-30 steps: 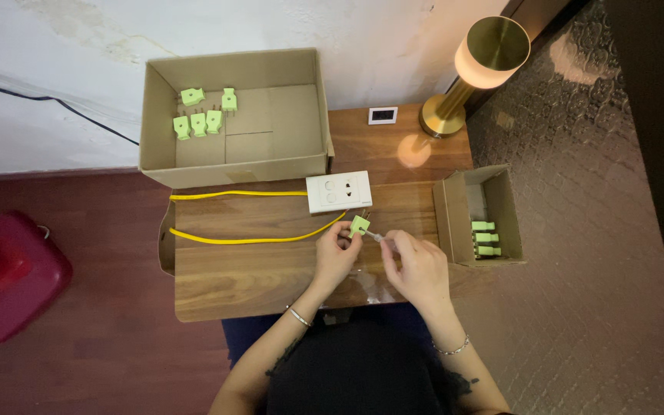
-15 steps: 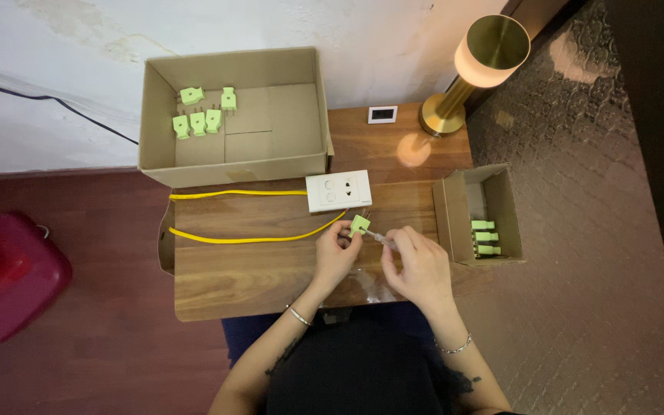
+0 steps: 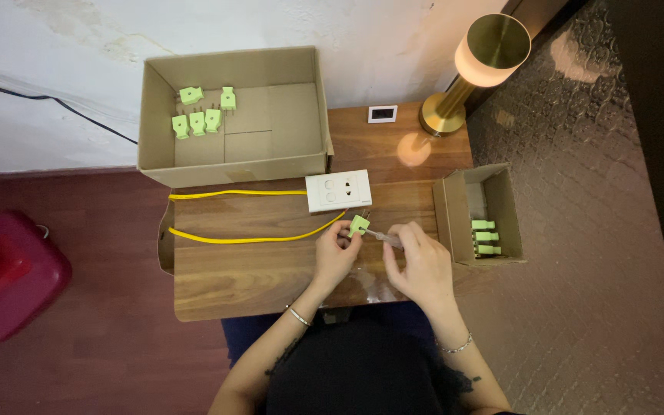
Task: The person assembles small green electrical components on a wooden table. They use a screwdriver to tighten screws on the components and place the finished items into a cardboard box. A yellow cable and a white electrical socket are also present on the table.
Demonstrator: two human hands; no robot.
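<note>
Two hands meet above the wooden surface [image 3: 270, 269]: left hand [image 3: 334, 257] fingers pinch a small light-green plastic plug [image 3: 359, 225]; right hand [image 3: 422, 265] fingers grip a slim screwdriver [image 3: 382, 237], its long axis pointing left into the plug.

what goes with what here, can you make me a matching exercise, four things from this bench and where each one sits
Things:
1. loose green plugs
2. green plug on the yellow cable
3. white socket plate
4. brass lamp

Places:
A. far right corner of the wooden table
B. between the left hand and right hand
C. inside the big cardboard box
D. on the table just in front of the big box

Pairs: 1-C, 2-B, 3-D, 4-A
</note>
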